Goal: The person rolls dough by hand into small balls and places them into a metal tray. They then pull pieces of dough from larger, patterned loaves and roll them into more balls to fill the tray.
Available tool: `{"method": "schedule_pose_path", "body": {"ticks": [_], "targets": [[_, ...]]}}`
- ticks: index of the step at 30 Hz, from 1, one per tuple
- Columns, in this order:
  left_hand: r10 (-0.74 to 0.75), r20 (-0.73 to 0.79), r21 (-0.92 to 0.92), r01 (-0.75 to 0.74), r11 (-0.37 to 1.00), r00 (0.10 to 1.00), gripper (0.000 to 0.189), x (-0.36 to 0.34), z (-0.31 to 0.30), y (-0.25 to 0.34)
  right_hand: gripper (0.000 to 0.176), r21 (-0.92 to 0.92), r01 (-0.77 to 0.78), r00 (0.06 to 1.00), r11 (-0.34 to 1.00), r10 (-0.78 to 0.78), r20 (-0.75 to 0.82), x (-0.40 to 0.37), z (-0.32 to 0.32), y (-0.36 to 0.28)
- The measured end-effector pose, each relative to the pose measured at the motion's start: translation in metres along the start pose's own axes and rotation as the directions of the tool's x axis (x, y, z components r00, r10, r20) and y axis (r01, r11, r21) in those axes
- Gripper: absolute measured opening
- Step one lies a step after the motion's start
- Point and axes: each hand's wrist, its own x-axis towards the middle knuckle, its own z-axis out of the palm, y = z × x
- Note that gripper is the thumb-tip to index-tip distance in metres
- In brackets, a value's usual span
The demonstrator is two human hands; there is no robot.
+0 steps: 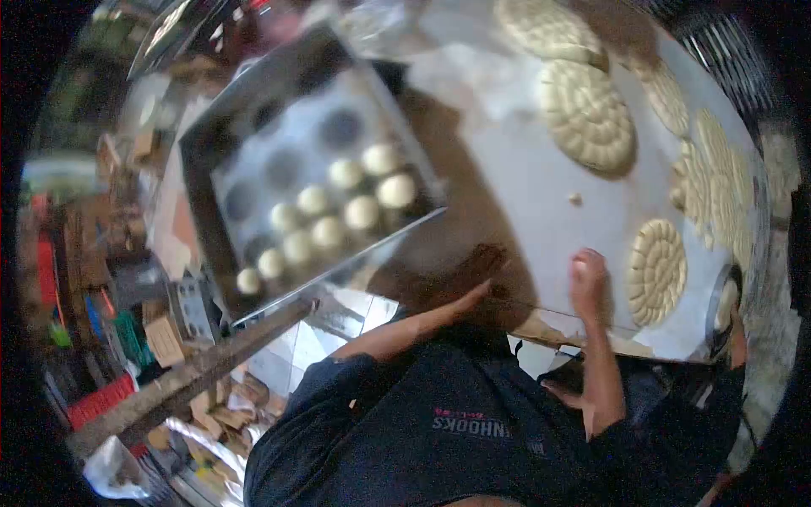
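Note:
My left hand lies flat with its fingers stretched out on the near edge of the metal table, just below the corner of a dark baking tray. It holds nothing. The tray carries several pale dough balls in rows. My right hand is curled over a small pale dough ball on the table, right beside a round patterned dough disc. A tiny scrap of dough lies farther out on the table.
Several more patterned dough discs lie along the far and right side of the table. A wooden beam runs under the tray. Boxes and crates clutter the floor at left. Another hand shows near my dark shirt.

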Motion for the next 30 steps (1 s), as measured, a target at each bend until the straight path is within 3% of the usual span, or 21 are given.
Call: {"method": "schedule_pose_path", "body": {"ticks": [1,2,3,4,5,6,7,8,9,11,12,13,16,18,19,22,25,27,28,29,30], "targets": [[-0.008,0.120,-0.367,0.052,0.929,0.993,0.044,-0.023,0.007,-0.005,0.011,0.109,-0.259,0.956,0.960,0.238,0.174,0.003,-0.019,0.001],[-0.028,0.292,-0.733,0.243,0.635,0.956,0.045,-0.044,0.006,-0.017,0.012,0.031,-0.314,0.904,0.949,0.289,0.316,0.008,-0.029,0.019],[-0.044,0.419,-0.859,0.412,0.305,0.907,0.045,-0.061,-0.011,-0.036,0.018,0.079,-0.762,0.556,0.642,0.587,0.588,0.018,-0.046,0.023],[-0.140,0.375,-0.898,0.396,0.190,0.916,0.046,-0.080,-0.038,-0.056,0.020,0.182,-0.783,0.548,0.596,0.520,0.655,0.032,-0.053,0.007],[-0.301,0.167,-0.938,0.246,0.245,0.939,0.045,-0.099,-0.060,-0.072,0.020,0.189,-0.763,0.566,0.618,0.499,0.656,0.053,-0.055,-0.030],[-0.437,-0.053,-0.940,0.103,0.325,0.898,0.045,-0.125,-0.087,-0.088,0.022,0.338,-0.679,0.701,0.652,0.438,0.562,0.070,-0.052,-0.086],[-0.462,-0.042,-0.852,0.209,0.479,0.886,0.049,-0.150,-0.113,-0.116,0.025,0.472,-0.581,0.805,0.663,0.383,0.453,0.079,-0.046,-0.144],[-0.595,0.134,-0.749,0.474,0.462,0.793,0.055,-0.176,-0.137,-0.136,0.025,0.535,-0.360,0.912,0.764,0.168,0.374,0.090,-0.036,-0.200],[-0.670,-0.033,-0.542,0.550,0.636,0.742,0.059,-0.203,-0.139,-0.156,0.026,0.577,-0.116,0.958,0.808,-0.062,0.279,0.103,-0.024,-0.255],[-0.825,0.086,-0.309,0.802,0.511,0.559,0.053,-0.251,-0.124,-0.188,0.028,0.650,0.222,0.891,0.727,-0.422,0.168,0.119,0.004,-0.338],[-0.833,0.051,-0.230,0.818,0.527,0.551,0.047,-0.272,-0.108,-0.198,0.031,0.668,0.333,0.829,0.666,-0.544,0.130,0.128,0.007,-0.386],[-0.878,0.225,-0.233,0.898,0.372,0.422,0.044,-0.287,-0.096,-0.206,0.031,0.675,0.486,0.743,0.555,-0.669,0.015,0.133,0.040,-0.407],[-0.842,0.105,-0.185,0.842,0.507,0.530,0.045,-0.318,-0.055,-0.212,0.033,0.745,0.522,0.600,0.416,-0.799,0.026,0.141,0.123,-0.447],[-0.820,0.336,-0.159,0.886,0.435,0.463,0.054,-0.309,-0.072,-0.215,0.032,0.252,0.857,0.397,0.449,-0.888,0.232,0.144,0.145,-0.446],[-0.805,0.340,-0.161,0.873,0.460,0.487,0.054,-0.308,-0.076,-0.216,0.032,0.243,0.847,0.423,0.474,-0.876,0.231,0.144,0.134,-0.442],[-0.906,0.190,-0.151,0.923,0.355,0.379,0.068,-0.292,-0.091,-0.215,0.023,0.602,0.591,0.687,0.536,-0.726,-0.027,0.136,0.071,-0.392],[-0.918,0.032,-0.150,0.910,0.388,0.396,0.082,-0.229,-0.128,-0.194,0.006,0.552,0.512,0.853,0.658,-0.311,-0.420,0.109,0.054,-0.286],[-0.880,-0.089,-0.478,0.755,0.449,0.467,0.066,-0.161,-0.149,-0.162,0.006,0.320,0.214,0.944,0.923,-0.111,-0.312,0.082,0.028,-0.206],[-0.858,-0.171,-0.647,0.601,0.469,0.485,0.053,-0.117,-0.153,-0.138,0.005,0.309,0.090,0.964,0.947,-0.006,-0.264,0.065,0.029,-0.163],[-0.785,-0.178,-0.788,0.392,0.475,0.594,0.043,-0.081,-0.153,-0.118,0.005,0.280,0.020,0.964,0.960,0.056,-0.261,0.045,0.032,-0.123],[-0.636,-0.355,-0.783,0.155,0.603,0.685,0.037,-0.037,-0.138,-0.094,0.006,0.245,-0.026,0.962,0.969,0.090,-0.257,0.025,0.032,-0.088]]}}
